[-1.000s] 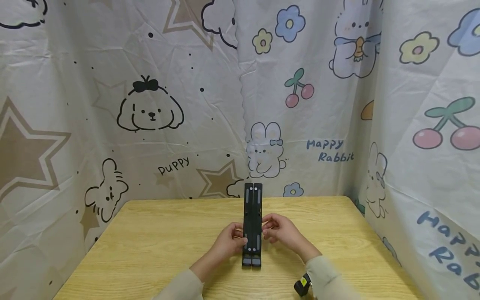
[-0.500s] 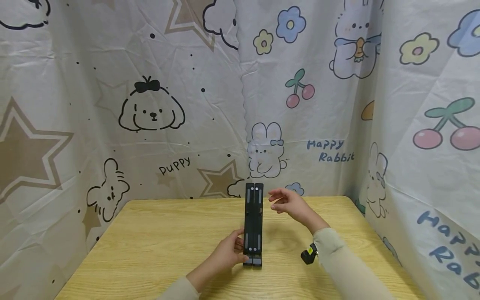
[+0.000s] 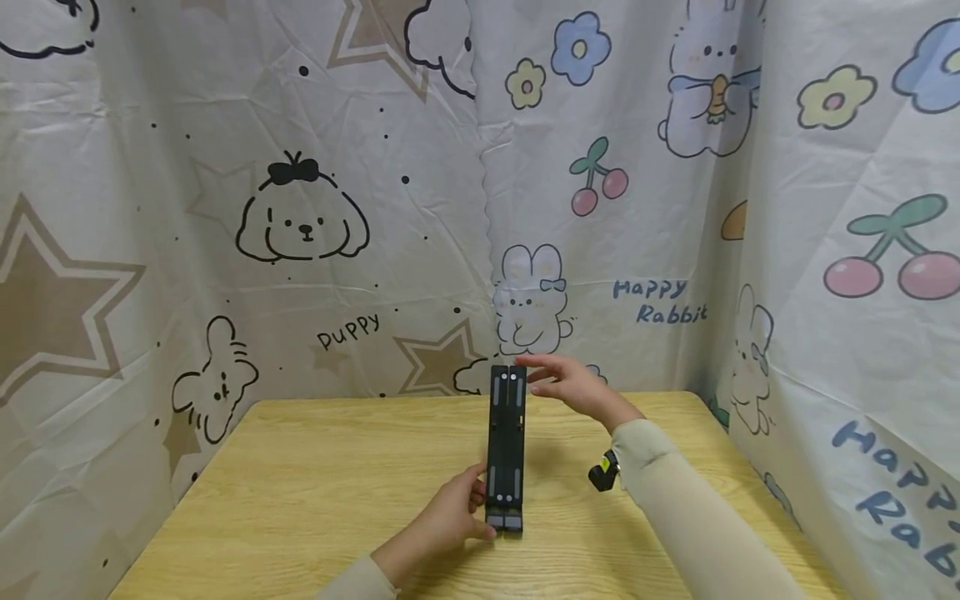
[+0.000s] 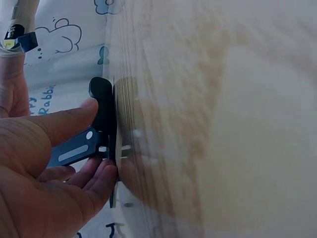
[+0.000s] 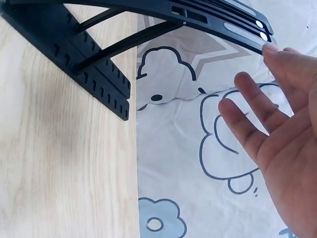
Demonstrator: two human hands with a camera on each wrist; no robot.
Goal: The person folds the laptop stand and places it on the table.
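Observation:
A black folding laptop stand (image 3: 506,446) stands on the table, its two narrow rails side by side and its top raised at the back. My left hand (image 3: 450,507) holds its low front end from the left. In the left wrist view the thumb lies on the front lip (image 4: 101,104), with the fingers curled at the base. My right hand (image 3: 576,385) is at the raised back end, fingers mostly straight. The right wrist view has a fingertip (image 5: 271,48) touching the end of the top rail. Below it show the struts (image 5: 131,45) and the notched base (image 5: 89,74).
The wooden table (image 3: 337,467) carries the stand near its middle. Patterned cloth (image 3: 315,208) hangs behind the table and along both sides. A small black device (image 3: 603,472) with a yellow mark is worn at my right wrist.
My right hand has left the stand's lower right side and risen to its raised back end. My left hand has slid down toward the front lip. The stand has stayed nearly still.

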